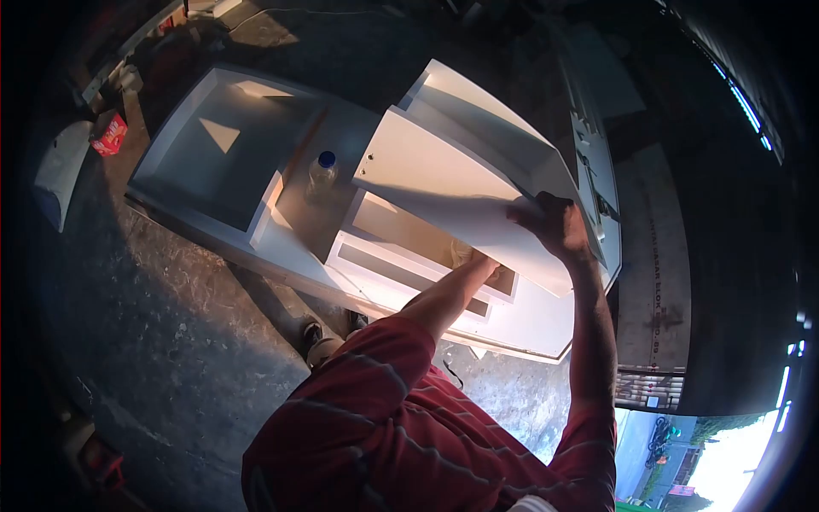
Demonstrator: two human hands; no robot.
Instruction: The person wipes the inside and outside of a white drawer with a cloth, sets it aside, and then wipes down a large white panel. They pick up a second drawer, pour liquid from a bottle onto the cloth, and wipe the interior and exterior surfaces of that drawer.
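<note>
My right hand [559, 224] is closed on the right end of a white panel [426, 175], its thumb lying across the panel's face. The panel leans at a tilt and has two small dark holes near its left end. Below it, my left arm reaches into a white open frame [388, 271] with narrow slots. Only part of my left hand [493, 266] shows there, and its fingers are hidden. Close to that hand is a pale, rounded thing [461, 253] that I cannot make out. Behind the panel stands a white open box [486, 115].
A clear bottle with a blue cap [322, 175] stands left of the panel. Farther left is a large shallow white tray-like piece [189, 200] on the worktop. A red box [109, 133] sits on the floor. Tools [597, 183] lie at the right edge.
</note>
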